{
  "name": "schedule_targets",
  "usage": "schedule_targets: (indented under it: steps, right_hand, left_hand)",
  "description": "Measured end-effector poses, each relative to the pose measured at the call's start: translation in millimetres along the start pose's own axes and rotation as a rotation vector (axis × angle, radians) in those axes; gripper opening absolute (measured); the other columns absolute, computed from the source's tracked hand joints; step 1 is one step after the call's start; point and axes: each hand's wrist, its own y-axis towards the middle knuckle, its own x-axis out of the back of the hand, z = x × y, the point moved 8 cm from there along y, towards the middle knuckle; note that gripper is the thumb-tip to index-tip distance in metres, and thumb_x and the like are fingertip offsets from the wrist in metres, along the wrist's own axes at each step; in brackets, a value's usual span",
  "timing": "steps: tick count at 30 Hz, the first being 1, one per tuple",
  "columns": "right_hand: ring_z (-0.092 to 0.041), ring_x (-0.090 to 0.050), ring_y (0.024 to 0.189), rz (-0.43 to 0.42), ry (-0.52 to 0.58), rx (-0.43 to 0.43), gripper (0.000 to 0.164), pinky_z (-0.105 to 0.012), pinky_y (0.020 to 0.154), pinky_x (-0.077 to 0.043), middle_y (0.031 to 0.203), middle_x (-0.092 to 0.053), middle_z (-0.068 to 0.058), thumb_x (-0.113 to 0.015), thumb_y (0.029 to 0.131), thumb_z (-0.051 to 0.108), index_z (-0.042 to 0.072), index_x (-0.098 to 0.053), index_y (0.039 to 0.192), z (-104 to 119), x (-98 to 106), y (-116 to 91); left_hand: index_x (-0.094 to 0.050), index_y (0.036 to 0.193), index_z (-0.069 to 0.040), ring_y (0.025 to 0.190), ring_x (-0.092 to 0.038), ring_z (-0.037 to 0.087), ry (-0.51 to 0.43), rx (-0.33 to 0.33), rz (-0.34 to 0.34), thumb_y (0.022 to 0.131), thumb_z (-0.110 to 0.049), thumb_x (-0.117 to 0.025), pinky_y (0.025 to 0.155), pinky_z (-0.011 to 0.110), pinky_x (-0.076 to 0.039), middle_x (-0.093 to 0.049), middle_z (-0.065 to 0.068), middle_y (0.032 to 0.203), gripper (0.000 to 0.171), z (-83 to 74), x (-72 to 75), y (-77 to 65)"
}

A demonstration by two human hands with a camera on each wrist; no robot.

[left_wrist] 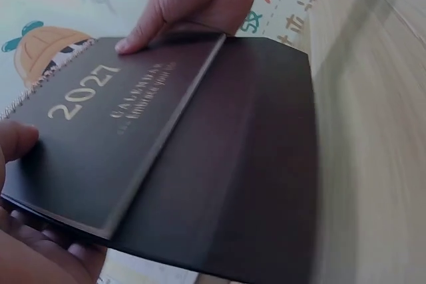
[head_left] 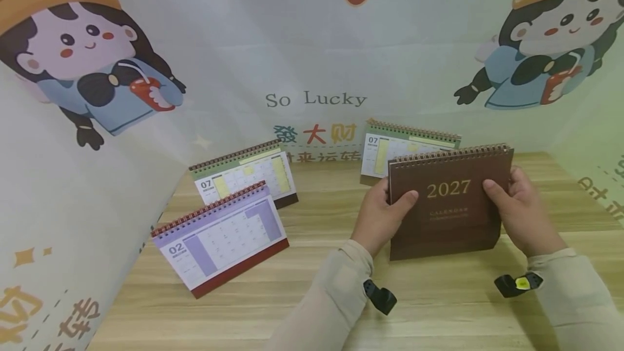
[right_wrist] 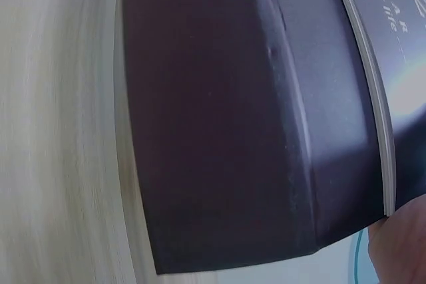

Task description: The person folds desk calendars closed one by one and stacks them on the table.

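Observation:
Both hands hold a dark brown desk calendar (head_left: 446,221) marked "2027" in gold, with a spiral binding along its top. The left hand (head_left: 382,215) grips its left side, thumb on the front cover and fingers behind. On the opposite side the right hand (head_left: 528,215) grips it the same way. In the left wrist view the cover (left_wrist: 100,138) overlaps a plain dark base panel (left_wrist: 246,144), and the fingers of the left hand (left_wrist: 40,244) curl under the edge. The right wrist view shows the base panel (right_wrist: 213,118) close up, with part of the right hand (right_wrist: 403,244).
A purple calendar (head_left: 229,242) showing "02" stands on the wooden table (head_left: 312,286) at left. Behind it is a green calendar (head_left: 244,175) showing "07". Another green calendar (head_left: 380,150) stands behind the brown one, partly hidden. A printed cloth backdrop (head_left: 312,58) surrounds the table.

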Motion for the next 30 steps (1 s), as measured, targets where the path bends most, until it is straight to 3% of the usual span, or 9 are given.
schedule_targets:
  steps: [11, 19, 24, 30]
  right_hand:
    - [-0.009, -0.068, 0.089, -0.036, 0.094, -0.022, 0.025, -0.021, 0.072, -0.055, 0.104, -0.069, 0.002, -0.052, 0.102, 0.004, 0.013, -0.043, 0.123, 3, 1, -2]
    - [-0.008, -0.068, 0.087, -0.025, 0.031, -0.071, 0.026, -0.021, 0.070, -0.055, 0.104, -0.068, 0.004, -0.053, 0.103, 0.008, 0.016, -0.041, 0.124, 3, 3, -6]
    - [-0.007, -0.068, 0.089, 0.010, -0.083, -0.085, 0.028, -0.020, 0.072, -0.055, 0.108, -0.065, 0.005, -0.050, 0.104, 0.010, 0.018, -0.037, 0.127, 5, 5, -11]
    - [-0.007, -0.067, 0.091, 0.041, -0.093, -0.109, 0.029, -0.020, 0.074, -0.055, 0.111, -0.063, 0.006, -0.048, 0.105, 0.010, 0.020, -0.035, 0.129, 2, 10, -16]
  left_hand:
    - [-0.063, 0.126, -0.014, 0.100, -0.063, 0.006, 0.147, 0.065, 0.181, 0.096, -0.015, -0.067, 0.089, 0.028, -0.049, -0.069, -0.003, 0.115, 0.031, 17.0, -1.2, -7.5]
    - [-0.055, 0.137, -0.023, 0.116, -0.056, 0.008, 0.233, 0.056, 0.222, 0.099, -0.022, -0.063, 0.101, 0.033, -0.042, -0.063, -0.004, 0.128, 0.039, 18.9, -5.8, -8.5]
    - [-0.042, 0.147, -0.028, 0.126, -0.051, 0.012, 0.296, 0.050, 0.245, 0.100, -0.027, -0.061, 0.106, 0.037, -0.040, -0.057, -0.003, 0.138, 0.050, 23.5, -6.6, -10.8]
    - [-0.026, 0.155, -0.024, 0.127, -0.050, 0.014, 0.370, -0.011, 0.359, 0.103, -0.031, -0.056, 0.106, 0.036, -0.039, -0.051, 0.002, 0.144, 0.061, 20.8, -14.7, -13.6]
